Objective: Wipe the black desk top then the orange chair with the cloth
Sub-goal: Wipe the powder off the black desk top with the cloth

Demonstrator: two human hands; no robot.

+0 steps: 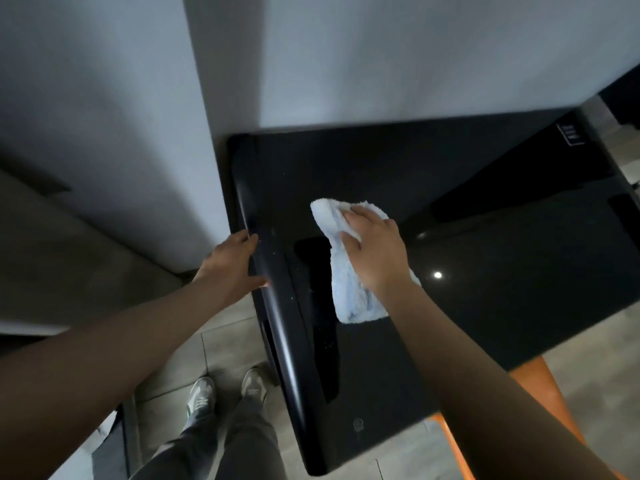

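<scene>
The glossy black desk top (502,258) fills the middle and right of the head view. A white terry cloth (349,292) lies bunched on it near the left side. My right hand (375,252) presses flat on the cloth, fingers spread over its upper part. My left hand (230,263) grips the desk's rounded left edge (277,306). The orange chair (540,393) shows only partly at the lower right, under the desk's near edge and behind my right forearm.
A white wall (346,64) rises directly behind the desk, with a wall corner at the left. Grey floor tiles (225,344) and my two shoes (228,393) are below. A small white label (571,133) sits at the desk's far right corner.
</scene>
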